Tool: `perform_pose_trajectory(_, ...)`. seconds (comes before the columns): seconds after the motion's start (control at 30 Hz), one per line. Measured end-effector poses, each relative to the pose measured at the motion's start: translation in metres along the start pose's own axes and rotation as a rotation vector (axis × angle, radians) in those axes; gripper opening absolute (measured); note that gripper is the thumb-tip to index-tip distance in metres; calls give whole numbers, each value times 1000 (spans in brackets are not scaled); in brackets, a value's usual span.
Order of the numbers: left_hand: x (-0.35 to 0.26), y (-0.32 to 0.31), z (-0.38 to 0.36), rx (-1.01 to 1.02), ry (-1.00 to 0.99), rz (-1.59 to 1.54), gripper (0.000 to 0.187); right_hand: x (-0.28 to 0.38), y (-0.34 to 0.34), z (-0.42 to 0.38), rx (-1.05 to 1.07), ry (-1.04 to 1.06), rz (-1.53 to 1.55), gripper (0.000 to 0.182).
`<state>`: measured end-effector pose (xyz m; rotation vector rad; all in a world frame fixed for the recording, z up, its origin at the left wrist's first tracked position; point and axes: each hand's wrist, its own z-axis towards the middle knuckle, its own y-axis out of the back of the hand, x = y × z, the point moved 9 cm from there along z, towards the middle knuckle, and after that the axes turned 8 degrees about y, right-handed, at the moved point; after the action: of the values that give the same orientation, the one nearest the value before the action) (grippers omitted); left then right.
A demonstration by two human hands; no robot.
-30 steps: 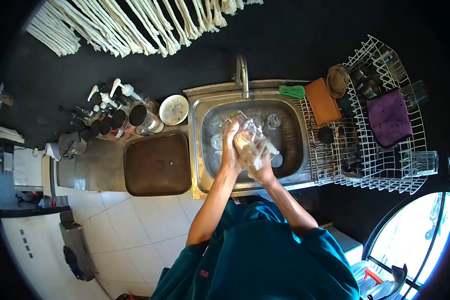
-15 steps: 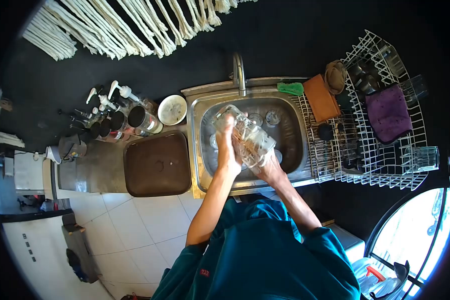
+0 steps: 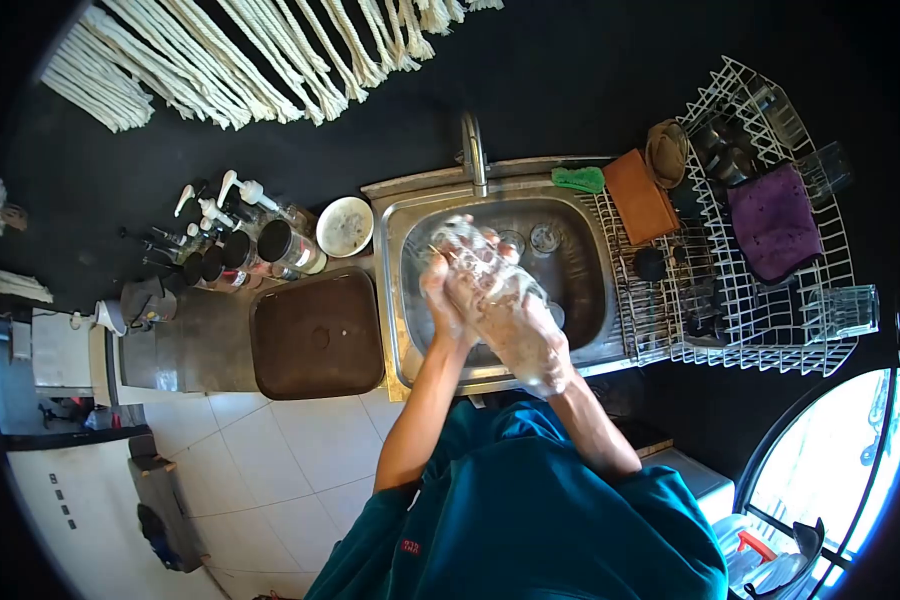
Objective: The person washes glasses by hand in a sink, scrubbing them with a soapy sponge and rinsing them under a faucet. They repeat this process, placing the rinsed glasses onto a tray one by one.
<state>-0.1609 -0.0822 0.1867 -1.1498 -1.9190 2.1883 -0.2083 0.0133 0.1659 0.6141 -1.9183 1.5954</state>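
A clear glass vessel [image 3: 477, 270] covered in white suds is tilted over the steel sink [image 3: 592, 290]. My left hand [image 3: 444, 294] is closed against its left side, with the thumb up. From the lower right my right hand [image 3: 536, 342], coated with foam, grips the vessel; suds and glare blur where the glass ends and that hand begins. Beneath, on the sink floor, a clear glass [image 3: 545, 237] shows to the right of the hands, and others are partly hidden. The faucet [image 3: 477, 160] rises behind the basin.
A green sponge [image 3: 578, 179] lies on the sink's back edge. To the right, a wire rack [image 3: 705, 250] holds glasses, an orange cloth [image 3: 641, 197] and a purple cloth [image 3: 776, 224]. At left are a brown tray [image 3: 317, 333], a white bowl [image 3: 345, 227], jars [image 3: 288, 247] and pump bottles.
The vessel is less distinct under thicker-looking suds. My right hand has shifted along it and now shows foam down to the wrist. My left hand has moved slightly left and down.
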Motion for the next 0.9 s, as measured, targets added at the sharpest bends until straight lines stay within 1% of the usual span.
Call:
perform_pose_trajectory(0.03,10,-1,0,71,52,-13,73,10,-8,16,77,144,-159,54)
perform_pose_trajectory(0.07,16,0,1,76,52,-9,73,2,-3,19,-56,24,215,52)
perform_pose_trajectory(0.13,26,0,1,36,87,-86,77,2,3,33,-39,51,232,51)
perform_pose_trajectory(0.17,28,3,3,36,95,-43,78,1,4,34,-40,51,233,51)
perform_pose_trajectory(0.2,31,10,6,37,91,-42,78,8,3,36,-44,122,223,46)
perform_pose_trajectory(0.23,34,34,7,-96,71,-7,74,13,4,35,-51,188,214,42)
perform_pose_trajectory(0.27,36,58,7,-228,52,29,71,12,6,35,-51,185,218,42)
perform_pose_trajectory(0.3,19,57,7,-258,-86,170,59,18,11,35,-25,245,-75,36)
perform_pose_trajectory(0.33,15,58,9,-261,-83,173,59,21,13,34,0,299,-370,31)
perform_pose_trajectory(0.37,9,69,10,-407,-67,299,54,19,20,42,-54,299,-540,23)
perform_pose_trajectory(0.4,0,70,7,-554,-51,423,49,16,15,43,5,270,-619,27)
perform_pose_trajectory(0.43,-2,68,6,-581,-81,310,46,14,10,43,29,243,-449,30)
perform_pose_trajectory(0.47,-3,65,6,-579,-83,308,46,13,3,43,51,219,-278,33)
perform_pose_trajectory(0.5,-1,59,10,-481,-59,199,47,16,4,45,52,224,-279,33)
perform_pose_trajectory(0.53,2,53,11,-388,-29,90,47,9,-1,45,122,121,67,38)
perform_pose_trajectory(0.57,8,45,9,-282,63,82,53,4,-9,42,189,13,414,43)
perform_pose_trajectory(0.6,11,50,8,-284,63,83,53,1,-9,43,189,13,416,43)
perform_pose_trajectory(0.67,14,39,12,9,0,-100,61,-5,-2,50,60,2,500,56)
perform_pose_trajectory(0.7,13,38,7,-14,4,-30,68,19,-31,42,253,134,355,68)
perform_pose_trajectory(0.73,11,37,5,-14,-1,-28,68,6,-18,40,258,132,355,68)
perform_pose_trajectory(0.77,11,38,4,-31,8,16,68,-21,12,43,228,79,345,73)
perform_pose_trajectory(0.8,12,37,4,-54,19,59,68,-28,15,44,193,22,334,77)
perform_pose_trajectory(0.83,7,35,4,-53,32,83,64,-14,2,39,286,203,304,72)
perform_pose_trajectory(0.87,6,37,7,-57,32,83,64,-18,9,42,285,199,306,72)
perform_pose_trajectory(0.9,5,47,11,-140,51,61,61,-26,27,49,214,223,146,72)
